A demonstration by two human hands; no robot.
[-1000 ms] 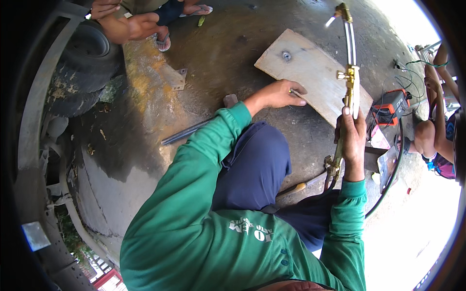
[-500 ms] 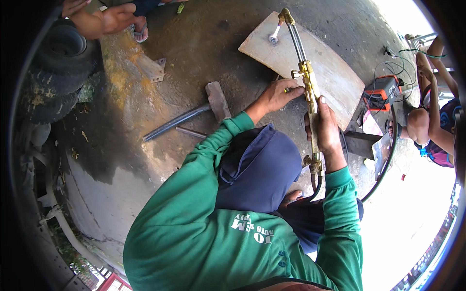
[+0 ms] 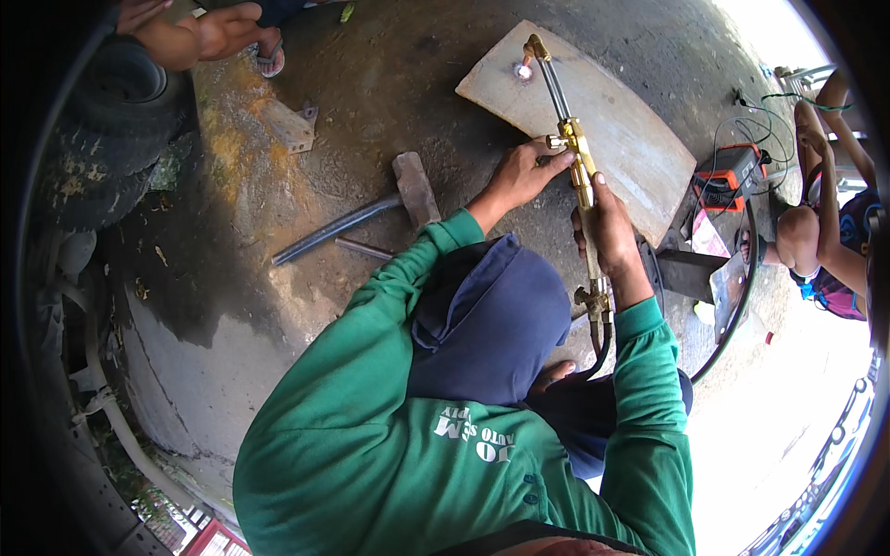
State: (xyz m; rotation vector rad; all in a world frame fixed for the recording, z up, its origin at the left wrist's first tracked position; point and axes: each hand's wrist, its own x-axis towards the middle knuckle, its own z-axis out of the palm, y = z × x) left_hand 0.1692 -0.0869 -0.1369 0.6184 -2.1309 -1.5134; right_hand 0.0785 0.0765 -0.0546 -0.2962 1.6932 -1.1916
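A brass cutting torch (image 3: 577,153) reaches over a rusty steel plate (image 3: 630,139) on the ground. My right hand (image 3: 609,227) is wrapped round its handle. The thumb and fingers of my left hand (image 3: 527,181) close on the torch body beside the side valve knob. The angled head (image 3: 536,46) points down at the far left part of the plate. Beneath it, a short flame meets a small bright spot (image 3: 524,72). Two dark hoses (image 3: 601,357) run from the rear of the torch past my knee.
Left of my hands lie a sledgehammer (image 3: 417,190) and a short metal rod (image 3: 363,248). A bracket (image 3: 292,128) and stacked tyres (image 3: 120,120) are farther left. An orange-and-grey machine (image 3: 731,176) with cables stands right of the plate. One person (image 3: 816,222) sits at right; another's foot (image 3: 271,54) shows far left.
The torch head has shifted slightly left and down, nearer the plate. My left hand has moved up to the valve knob. The spot under the flame looks brighter.
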